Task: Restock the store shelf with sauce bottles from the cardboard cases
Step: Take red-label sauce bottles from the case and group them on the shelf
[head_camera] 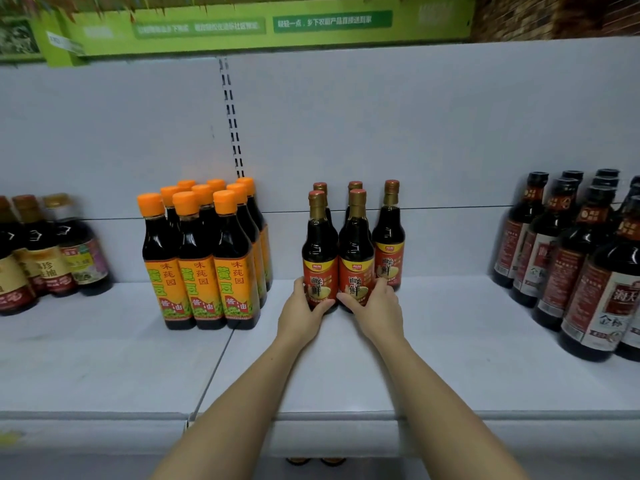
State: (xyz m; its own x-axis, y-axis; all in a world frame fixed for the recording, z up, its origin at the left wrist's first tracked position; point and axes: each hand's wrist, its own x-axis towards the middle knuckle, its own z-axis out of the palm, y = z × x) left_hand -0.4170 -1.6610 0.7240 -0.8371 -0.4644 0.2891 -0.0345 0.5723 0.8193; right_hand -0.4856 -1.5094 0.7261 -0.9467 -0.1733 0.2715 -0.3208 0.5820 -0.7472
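Centre frame on the white shelf [346, 368], left hand [303, 315] and right hand [375, 311] each grip a front red-labelled soy sauce bottle [320, 251], placing step; next, I'd judge, release and fetch more.

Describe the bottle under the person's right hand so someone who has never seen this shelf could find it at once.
On the white shelf, find the middle cluster of five gold-capped, red-labelled bottles, right of the orange-capped bottles. Its front row has two bottles. The wanted bottle is the right one of that pair, gripped low by the right hand; its neighbour is held by the left hand.
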